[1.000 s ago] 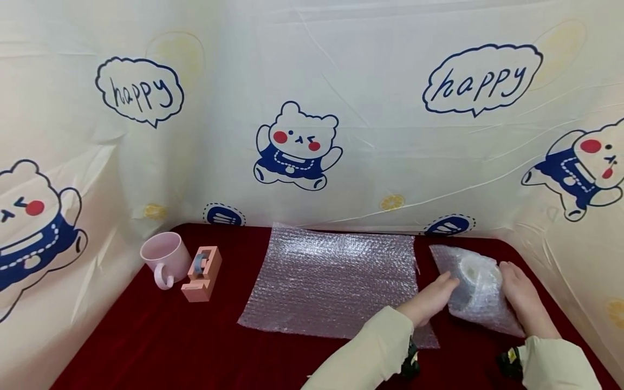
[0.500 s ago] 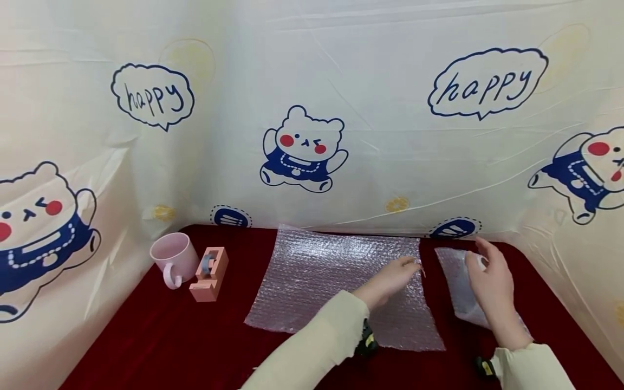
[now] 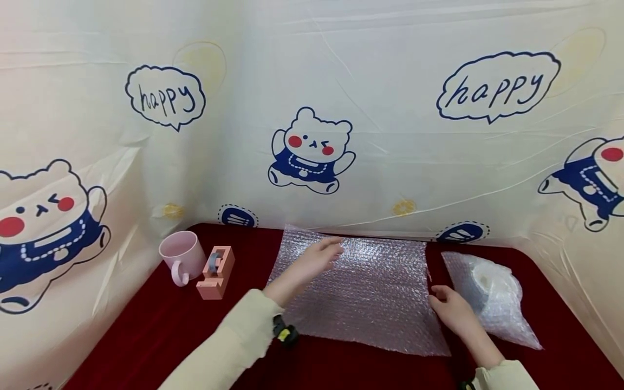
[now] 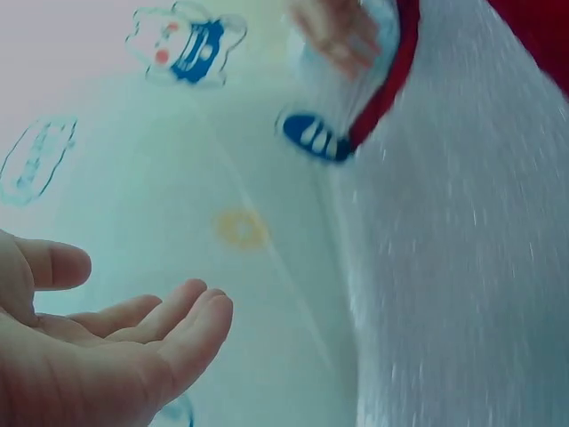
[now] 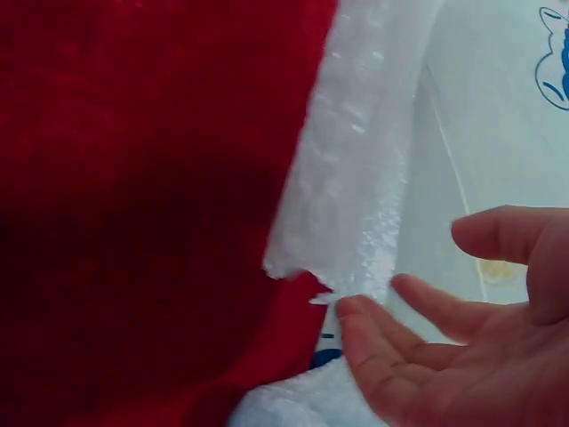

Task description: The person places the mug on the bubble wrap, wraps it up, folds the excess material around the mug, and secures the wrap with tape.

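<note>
A flat sheet of bubble wrap (image 3: 361, 292) lies across the middle of the red-covered table. Over its left part reaches my left hand (image 3: 312, 262), holding nothing; in the left wrist view its fingers (image 4: 191, 342) are spread loosely with the thumb apart. My right hand (image 3: 450, 309) is at the sheet's right edge, fingers relaxed and slightly bent, with nothing in its grasp. To the right of that hand rests a bundle wrapped in bubble wrap (image 3: 497, 295), a pale round form showing through the plastic.
At the left of the table stand a pink mug (image 3: 182, 257) with its handle toward me and a pink tape dispenser (image 3: 214, 273) holding a roll of tape. A white printed curtain (image 3: 380, 162) encloses the back and both sides of the red tablecloth (image 3: 185, 336).
Both hands have let go of the wrapped bundle, which stays at the right. My left hand has travelled left across the sheet, and my right hand has shifted left to the sheet's edge.
</note>
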A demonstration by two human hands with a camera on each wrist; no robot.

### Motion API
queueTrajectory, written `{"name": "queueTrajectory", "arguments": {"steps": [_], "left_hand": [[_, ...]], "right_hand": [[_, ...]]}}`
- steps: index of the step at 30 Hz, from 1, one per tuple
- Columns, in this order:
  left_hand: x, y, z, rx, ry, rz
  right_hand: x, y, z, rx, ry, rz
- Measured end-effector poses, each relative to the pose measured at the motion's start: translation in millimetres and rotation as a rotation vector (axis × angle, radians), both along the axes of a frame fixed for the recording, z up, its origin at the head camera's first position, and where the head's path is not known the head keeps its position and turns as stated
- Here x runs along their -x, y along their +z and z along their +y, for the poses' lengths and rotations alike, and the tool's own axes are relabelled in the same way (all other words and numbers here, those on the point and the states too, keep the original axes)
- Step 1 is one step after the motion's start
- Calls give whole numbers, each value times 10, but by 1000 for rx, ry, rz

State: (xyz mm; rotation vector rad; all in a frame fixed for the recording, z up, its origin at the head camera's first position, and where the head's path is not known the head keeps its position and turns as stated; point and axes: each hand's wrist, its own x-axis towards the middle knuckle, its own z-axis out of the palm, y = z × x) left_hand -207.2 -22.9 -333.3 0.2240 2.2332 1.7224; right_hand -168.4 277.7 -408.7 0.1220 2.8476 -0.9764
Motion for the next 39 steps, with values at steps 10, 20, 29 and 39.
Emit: {"name": "queueTrajectory", "arguments": {"steps": [10, 20, 29, 39], "left_hand": [[-84, 126, -1072, 80, 250, 108], [-131, -23, -2239, 293, 671, 244], [-174, -533, -2765, 383, 805, 113], [-123, -695, -2943, 309, 612, -50]], "right_hand": [[-21, -198, -9, -91, 16, -130], [3, -272, 9, -76, 17, -142], [4, -299, -9, -15, -8, -144], [-7, -347, -6, 58, -10, -113]]}}
